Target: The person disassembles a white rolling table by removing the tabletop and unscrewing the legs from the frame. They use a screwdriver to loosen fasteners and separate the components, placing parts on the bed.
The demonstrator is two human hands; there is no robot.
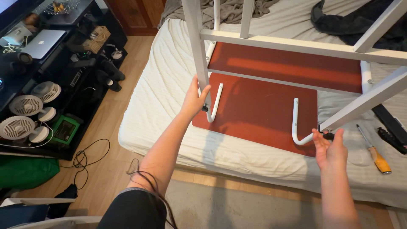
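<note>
An upturned folding table lies on the bed: a red-brown board (258, 108) with white metal legs (196, 38) and white curved brackets (216, 104). My left hand (194, 101) grips the left white leg near its lower end, by a black knob. At the lower right my right hand (330, 148) pinches a small black knob (327, 135) at the foot of the slanted white leg (364, 101), beside the right bracket (296, 127).
A screwdriver with an orange handle (375, 154) and a black tool (392, 138) lie on the white mattress (161, 97) at right. Dark clothes sit at the bed's far right. Left of the bed, black shelves (55, 76) hold small fans, a laptop and cables on wooden floor.
</note>
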